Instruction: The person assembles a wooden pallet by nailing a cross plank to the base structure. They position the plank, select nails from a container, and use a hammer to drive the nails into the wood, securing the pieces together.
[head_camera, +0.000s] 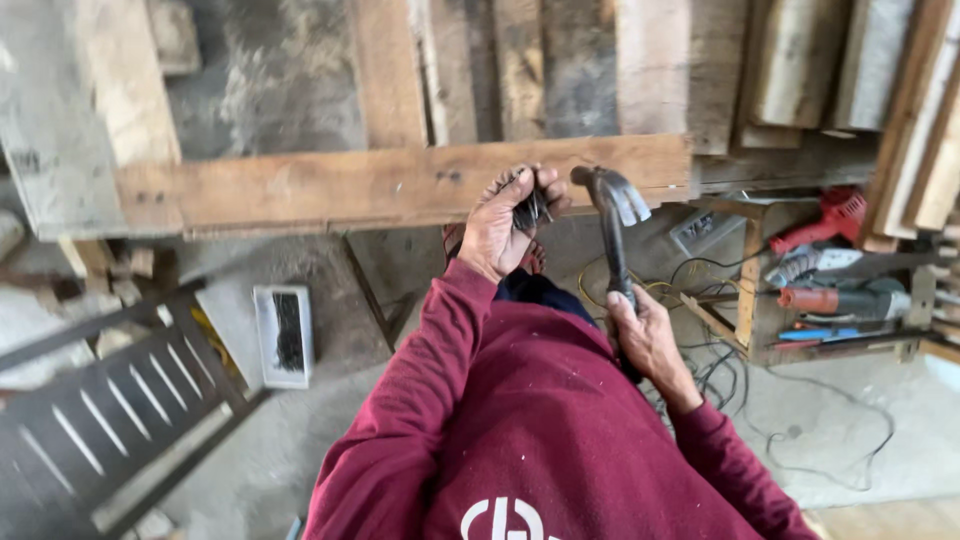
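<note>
Far to the left of our hands we see a dark slatted metal frame (110, 420) and a white box of dark nails (284, 336) on the concrete floor (300, 440), with open floor between them and us. Our left hand (503, 222) is closed around a bunch of dark nails (531, 210) and rests against the lower edge of the long wooden plank (400, 185), which passes across above both hands. Just to the right of it, our right hand (645, 335) grips the handle of a claw hammer (612, 215); its head is raised near the plank's right end. Further right of this hand, an open wooden box (750, 290) holds a red power drill (825, 215), with black cables (800, 430) on the floor.
</note>
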